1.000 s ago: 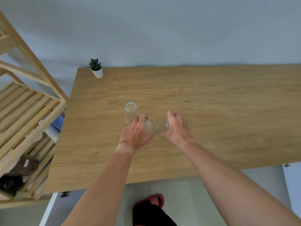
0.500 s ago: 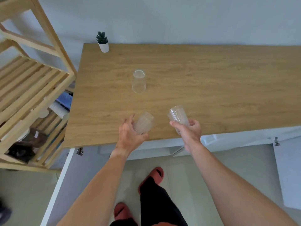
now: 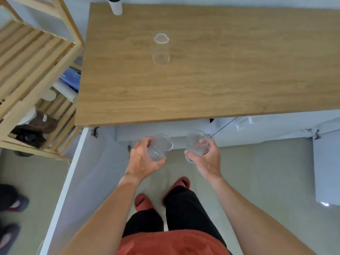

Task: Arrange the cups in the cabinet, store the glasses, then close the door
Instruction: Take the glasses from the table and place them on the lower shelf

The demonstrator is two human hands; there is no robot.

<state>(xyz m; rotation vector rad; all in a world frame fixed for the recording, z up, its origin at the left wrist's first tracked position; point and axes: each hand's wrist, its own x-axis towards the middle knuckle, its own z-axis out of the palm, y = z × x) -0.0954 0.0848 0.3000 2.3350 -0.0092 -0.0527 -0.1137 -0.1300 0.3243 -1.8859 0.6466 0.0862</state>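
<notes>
The left hand [image 3: 142,160] is wrapped around a ribbed clear glass [image 3: 160,147], the fingers curled over its far side and the thumb pressed along the near side, so the glass sits tilted in the grip with its rim turned up and to the right. The right hand [image 3: 206,159] grasps a second ribbed glass [image 3: 196,145] in much the same way: fingers closed around the right wall, thumb laid across the lower left part, rim tipped up and away from the person. Both glasses are carried in the air below the near edge of the wooden tabletop [image 3: 220,80], clear of it and apart from each other, above the pale floor and in front of the white cabinet front [image 3: 147,131] under the table. A white cabinet door [image 3: 327,168] stands swung out at the right. A third, taller clear glass [image 3: 161,49] stands upright on the tabletop, left of the middle and toward the far edge, touched by neither hand. A small white pot [image 3: 115,6] sits at the far left corner of the tabletop. Left of the table stands a wooden slatted shelf unit [image 3: 33,57]. The person's feet, in red slippers [image 3: 143,202], stand on the floor beneath the hands.
</notes>
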